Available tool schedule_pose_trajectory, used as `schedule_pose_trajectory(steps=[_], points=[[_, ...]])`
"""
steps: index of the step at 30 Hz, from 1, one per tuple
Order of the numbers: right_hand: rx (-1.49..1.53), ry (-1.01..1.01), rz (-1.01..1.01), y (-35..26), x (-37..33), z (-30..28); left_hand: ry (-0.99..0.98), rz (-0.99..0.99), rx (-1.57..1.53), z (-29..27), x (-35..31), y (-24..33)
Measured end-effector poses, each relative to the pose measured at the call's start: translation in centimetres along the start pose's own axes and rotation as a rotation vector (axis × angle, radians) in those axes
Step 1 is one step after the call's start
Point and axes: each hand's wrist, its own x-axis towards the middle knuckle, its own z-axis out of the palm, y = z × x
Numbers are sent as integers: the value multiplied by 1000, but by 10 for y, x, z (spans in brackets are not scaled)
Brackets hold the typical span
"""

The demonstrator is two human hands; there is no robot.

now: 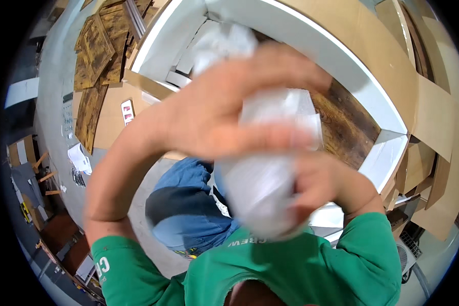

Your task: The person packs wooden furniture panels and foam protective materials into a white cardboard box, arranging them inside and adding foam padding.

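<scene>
A bundle in whitish wrapping is held up close in front of my chest, blurred by motion. What lies inside the wrapping is hidden. My right hand grips the bundle's right side with bent fingers. Over its upper part arches my left hand, thumb and fingers curved wide apart and smeared. Whether the left fingers press on the wrapping does not show. Between and beyond them appear loose white sheets. More crumpled white wrapping lies farther off, inside a big open carton with white lining.
Brown wood-grain boards are stacked on the floor at the far left, near a phone-like white item on cardboard. Papers and small hardware lie beside them. Cardboard flaps stick out on the right. My bent knee is below.
</scene>
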Motion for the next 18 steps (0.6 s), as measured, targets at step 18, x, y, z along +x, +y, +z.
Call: schedule_pose_trajectory(steps=[18], points=[[-1319, 1291, 146, 15, -50, -211, -1050, -611, 315, 122, -140, -73]])
